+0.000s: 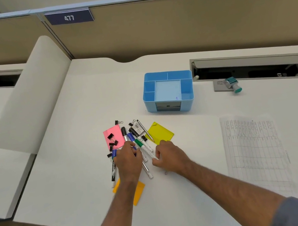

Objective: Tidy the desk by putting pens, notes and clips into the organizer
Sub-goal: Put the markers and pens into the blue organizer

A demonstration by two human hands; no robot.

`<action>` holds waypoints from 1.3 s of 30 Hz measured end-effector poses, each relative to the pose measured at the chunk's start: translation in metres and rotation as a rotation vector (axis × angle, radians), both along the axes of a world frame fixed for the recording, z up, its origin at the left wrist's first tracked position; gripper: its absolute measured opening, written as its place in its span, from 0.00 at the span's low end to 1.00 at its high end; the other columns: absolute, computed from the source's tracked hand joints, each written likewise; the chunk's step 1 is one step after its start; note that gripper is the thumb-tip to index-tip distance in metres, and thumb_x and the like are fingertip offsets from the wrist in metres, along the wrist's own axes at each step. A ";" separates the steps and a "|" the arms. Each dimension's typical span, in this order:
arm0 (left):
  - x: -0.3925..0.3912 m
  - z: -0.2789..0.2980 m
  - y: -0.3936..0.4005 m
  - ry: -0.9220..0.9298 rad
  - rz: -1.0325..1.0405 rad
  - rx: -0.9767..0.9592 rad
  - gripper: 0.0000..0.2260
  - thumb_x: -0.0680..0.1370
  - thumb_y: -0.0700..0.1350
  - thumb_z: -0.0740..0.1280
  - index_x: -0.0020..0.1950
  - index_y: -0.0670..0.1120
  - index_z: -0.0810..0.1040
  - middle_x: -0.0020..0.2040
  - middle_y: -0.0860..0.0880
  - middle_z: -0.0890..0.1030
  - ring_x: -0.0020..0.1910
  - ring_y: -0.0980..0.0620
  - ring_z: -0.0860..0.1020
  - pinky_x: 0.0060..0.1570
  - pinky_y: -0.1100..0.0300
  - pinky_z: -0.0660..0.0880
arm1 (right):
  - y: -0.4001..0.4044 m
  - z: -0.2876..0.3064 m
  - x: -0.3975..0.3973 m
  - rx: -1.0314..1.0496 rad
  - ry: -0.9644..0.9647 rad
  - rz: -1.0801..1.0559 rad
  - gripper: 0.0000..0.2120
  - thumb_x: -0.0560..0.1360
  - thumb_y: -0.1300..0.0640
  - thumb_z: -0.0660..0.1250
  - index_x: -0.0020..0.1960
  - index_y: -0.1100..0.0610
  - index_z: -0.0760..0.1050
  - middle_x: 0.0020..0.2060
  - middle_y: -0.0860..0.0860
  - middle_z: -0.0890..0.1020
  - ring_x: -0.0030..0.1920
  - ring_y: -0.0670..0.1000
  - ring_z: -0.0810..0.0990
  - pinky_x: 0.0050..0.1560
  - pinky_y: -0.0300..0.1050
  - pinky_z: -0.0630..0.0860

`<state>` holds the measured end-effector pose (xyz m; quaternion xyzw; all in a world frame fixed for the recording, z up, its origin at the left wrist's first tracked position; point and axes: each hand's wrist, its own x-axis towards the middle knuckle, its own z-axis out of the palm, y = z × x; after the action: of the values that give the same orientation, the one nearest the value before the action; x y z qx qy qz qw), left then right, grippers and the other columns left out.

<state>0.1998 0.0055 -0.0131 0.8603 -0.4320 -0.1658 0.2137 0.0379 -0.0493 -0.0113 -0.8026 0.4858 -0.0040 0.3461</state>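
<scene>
A blue organizer [168, 91] with several empty compartments stands at the middle of the white desk. In front of it lies a pile of markers [141, 143], black binder clips [112, 140], a pink note [113, 137], a yellow note [160, 132] and an orange note [138, 193]. My left hand [129, 164] lies over the markers with fingers curled round the blue-capped ones. My right hand [168, 157] pinches the end of a white marker beside the green-capped marker [139, 144].
A printed sheet [253, 149] lies at the right. A teal stamp [233, 84] sits by the open cable tray [250, 69] behind it. A white divider [32, 96] borders the desk on the left; a beige partition wall runs behind.
</scene>
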 end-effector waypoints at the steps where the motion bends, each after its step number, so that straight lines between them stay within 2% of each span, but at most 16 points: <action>1: 0.001 0.000 -0.001 0.008 0.008 0.000 0.06 0.77 0.46 0.72 0.52 0.50 0.77 0.36 0.54 0.79 0.46 0.46 0.79 0.53 0.47 0.68 | -0.002 0.003 -0.004 0.034 -0.051 -0.035 0.11 0.75 0.45 0.71 0.47 0.53 0.79 0.49 0.49 0.78 0.51 0.51 0.75 0.48 0.48 0.74; 4: 0.005 0.000 -0.007 0.018 0.030 0.004 0.07 0.77 0.45 0.72 0.52 0.50 0.75 0.36 0.54 0.78 0.47 0.45 0.78 0.54 0.46 0.68 | -0.010 0.013 -0.021 0.184 -0.250 -0.161 0.07 0.74 0.51 0.73 0.45 0.54 0.78 0.37 0.47 0.77 0.38 0.47 0.72 0.40 0.45 0.69; 7: 0.010 0.002 -0.015 -0.007 0.026 0.016 0.07 0.76 0.46 0.71 0.50 0.51 0.73 0.40 0.52 0.78 0.49 0.44 0.76 0.55 0.44 0.71 | -0.026 0.029 -0.041 0.250 -0.380 -0.281 0.06 0.75 0.55 0.74 0.43 0.54 0.77 0.31 0.48 0.76 0.32 0.46 0.70 0.35 0.44 0.68; 10: 0.011 0.005 -0.025 -0.048 0.004 0.038 0.08 0.77 0.48 0.71 0.52 0.50 0.74 0.44 0.51 0.78 0.51 0.44 0.75 0.56 0.44 0.70 | -0.050 0.048 -0.062 0.181 -0.419 -0.342 0.07 0.75 0.55 0.74 0.43 0.54 0.77 0.31 0.49 0.79 0.32 0.45 0.71 0.35 0.42 0.69; 15: 0.008 0.008 -0.037 -0.212 -0.065 0.157 0.13 0.78 0.54 0.69 0.56 0.48 0.74 0.47 0.47 0.81 0.52 0.40 0.77 0.55 0.44 0.71 | -0.101 0.075 -0.088 -0.007 -0.444 -0.405 0.05 0.77 0.53 0.73 0.50 0.52 0.79 0.38 0.47 0.84 0.37 0.45 0.82 0.40 0.40 0.78; 18: 0.009 0.006 -0.040 -0.256 -0.072 0.221 0.16 0.78 0.56 0.68 0.59 0.48 0.72 0.48 0.46 0.81 0.52 0.41 0.77 0.55 0.45 0.69 | -0.132 0.079 -0.097 -0.116 -0.443 -0.481 0.05 0.77 0.50 0.71 0.49 0.50 0.78 0.35 0.46 0.83 0.34 0.43 0.80 0.38 0.43 0.77; 22: 0.009 0.004 -0.045 -0.279 -0.072 0.255 0.20 0.77 0.57 0.68 0.62 0.47 0.72 0.48 0.45 0.82 0.50 0.40 0.78 0.53 0.46 0.69 | -0.159 0.073 -0.102 -0.179 -0.380 -0.486 0.05 0.79 0.46 0.70 0.52 0.44 0.75 0.35 0.46 0.82 0.37 0.49 0.83 0.38 0.44 0.79; 24: 0.010 0.003 -0.047 -0.256 -0.055 0.257 0.22 0.76 0.57 0.69 0.63 0.45 0.70 0.47 0.43 0.82 0.48 0.39 0.79 0.52 0.46 0.69 | -0.165 0.067 -0.101 -0.197 -0.323 -0.468 0.05 0.80 0.46 0.70 0.53 0.44 0.75 0.34 0.44 0.81 0.35 0.47 0.80 0.34 0.41 0.76; 26: 0.010 0.003 -0.047 -0.219 -0.036 0.239 0.24 0.74 0.56 0.70 0.61 0.43 0.68 0.45 0.42 0.81 0.45 0.38 0.79 0.51 0.46 0.69 | -0.166 0.059 -0.100 -0.203 -0.268 -0.454 0.06 0.80 0.46 0.69 0.54 0.46 0.76 0.34 0.42 0.79 0.33 0.44 0.78 0.32 0.37 0.69; 28: 0.011 0.006 -0.047 -0.180 -0.005 0.221 0.23 0.73 0.55 0.71 0.59 0.43 0.67 0.44 0.42 0.81 0.43 0.38 0.79 0.51 0.45 0.69 | -0.164 0.052 -0.100 -0.191 -0.243 -0.462 0.08 0.80 0.46 0.69 0.56 0.48 0.77 0.33 0.42 0.77 0.33 0.44 0.77 0.32 0.38 0.67; 30: 0.012 0.010 -0.048 -0.154 0.037 0.208 0.25 0.73 0.54 0.71 0.60 0.41 0.66 0.46 0.40 0.81 0.45 0.37 0.80 0.52 0.45 0.71 | -0.160 0.048 -0.100 -0.162 -0.245 -0.481 0.13 0.81 0.47 0.69 0.61 0.51 0.77 0.36 0.43 0.79 0.37 0.45 0.78 0.35 0.41 0.71; 33: 0.012 0.021 -0.049 -0.079 0.095 0.123 0.24 0.74 0.53 0.73 0.59 0.42 0.66 0.47 0.41 0.82 0.46 0.38 0.80 0.54 0.45 0.72 | -0.149 0.049 -0.100 -0.117 -0.303 -0.537 0.21 0.82 0.48 0.68 0.72 0.52 0.70 0.41 0.48 0.82 0.42 0.48 0.81 0.41 0.44 0.77; 35: 0.009 0.030 -0.049 -0.047 0.091 0.033 0.21 0.74 0.52 0.74 0.55 0.45 0.66 0.45 0.43 0.81 0.45 0.40 0.80 0.54 0.45 0.74 | -0.138 0.050 -0.100 -0.152 -0.370 -0.579 0.19 0.82 0.49 0.69 0.69 0.50 0.67 0.37 0.48 0.79 0.37 0.46 0.78 0.37 0.41 0.75; 37: 0.002 0.040 -0.050 0.009 0.055 -0.078 0.19 0.74 0.49 0.75 0.52 0.47 0.66 0.42 0.48 0.80 0.41 0.45 0.80 0.52 0.44 0.75 | -0.125 0.051 -0.098 -0.215 -0.426 -0.614 0.17 0.82 0.51 0.69 0.64 0.50 0.64 0.36 0.45 0.72 0.33 0.43 0.74 0.31 0.33 0.71; 39: -0.009 0.051 -0.053 0.072 0.015 -0.169 0.19 0.73 0.46 0.76 0.50 0.49 0.65 0.39 0.52 0.78 0.39 0.49 0.78 0.50 0.45 0.75 | -0.110 0.051 -0.095 -0.242 -0.475 -0.615 0.17 0.81 0.54 0.70 0.62 0.50 0.62 0.36 0.44 0.68 0.33 0.40 0.73 0.30 0.31 0.71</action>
<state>0.1911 -0.0478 0.0377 0.8359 -0.4301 -0.1580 0.3022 -0.0572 -0.1588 0.0399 -0.6316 0.6058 -0.3499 0.3342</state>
